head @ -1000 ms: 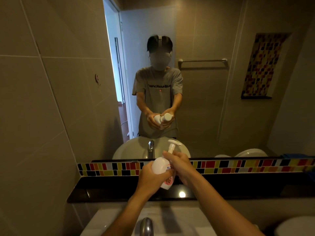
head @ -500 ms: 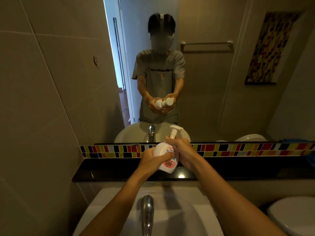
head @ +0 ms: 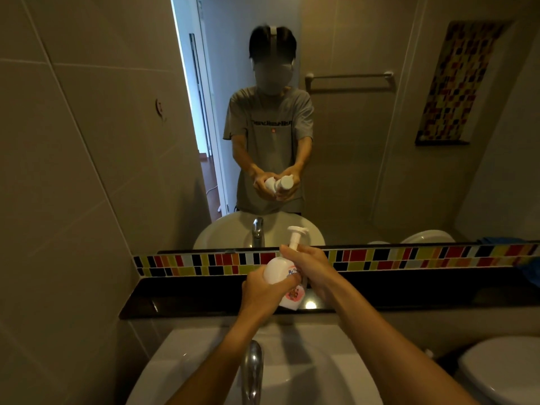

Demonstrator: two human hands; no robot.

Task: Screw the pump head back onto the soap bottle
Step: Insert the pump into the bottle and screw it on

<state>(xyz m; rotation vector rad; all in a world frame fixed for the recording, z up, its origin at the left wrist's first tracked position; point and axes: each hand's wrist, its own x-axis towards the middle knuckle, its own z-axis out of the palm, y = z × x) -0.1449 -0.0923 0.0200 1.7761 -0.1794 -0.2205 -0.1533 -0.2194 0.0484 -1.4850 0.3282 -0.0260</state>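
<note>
1. Head view, looking down over a white basin point(head: 204, 355): both bare hands hold a white soap bottle point(head: 277, 268) in the air above the black ledge point(head: 181, 299) behind the basin, near the ledge's middle.
2. Left hand point(head: 263, 290) is wrapped around the bottle's round body, fingers curled over the label side in a firm grasp.
3. Right hand point(head: 309, 266) closes around the bottle's neck, fingers gripping the collar at the base of the pump head point(head: 295, 233).
4. That pump head stands on the neck with its white stem rising above the right hand and its nozzle pointing right; whether the thread is fully seated cannot be told, since the fingers cover the joint.
5. Bottle leans slightly, its base nearest the ledge's front edge, not resting on it.
6. A chrome tap point(head: 252, 372) rises from the basin's near edge, below the forearms.
7. Behind the ledge runs a strip of coloured tiles point(head: 409, 258), with a mirror point(head: 365, 171) above it.
</note>
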